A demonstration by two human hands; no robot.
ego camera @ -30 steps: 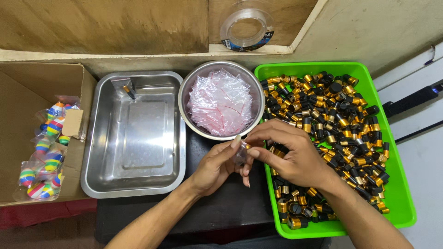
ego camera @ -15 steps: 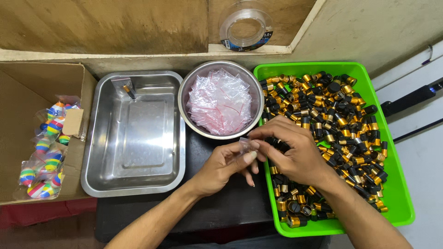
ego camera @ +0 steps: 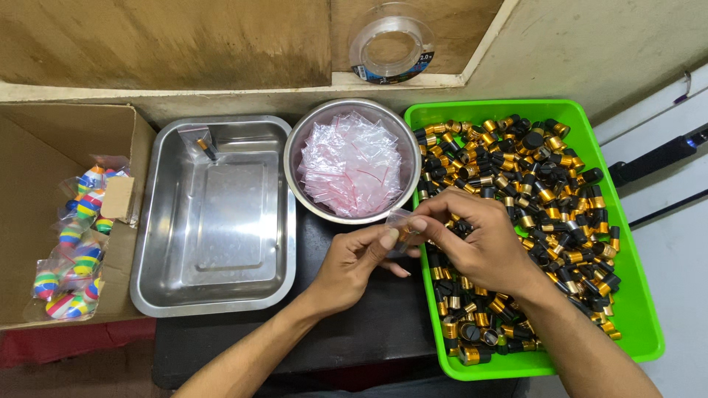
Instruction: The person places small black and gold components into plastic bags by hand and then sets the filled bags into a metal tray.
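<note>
Between round steel bowl [ego camera: 295, 166] and green plastic tray [ego camera: 634, 309], left hand [ego camera: 354, 262] and right hand [ego camera: 483, 239] pinch one small clear plastic bag [ego camera: 396, 220]; bagging a cap seems underway; sealing needs care.

Single head-worn view, looking steeply down, close above worktable [ego camera: 369, 339]

Both forearms are bare, with no sleeves, watch or bracelet in view; the left hand [ego camera: 354, 262] and right hand [ego camera: 483, 239] wear no gloves or rings, and the fingers [ego camera: 389, 238] have short, unpainted nails
</note>
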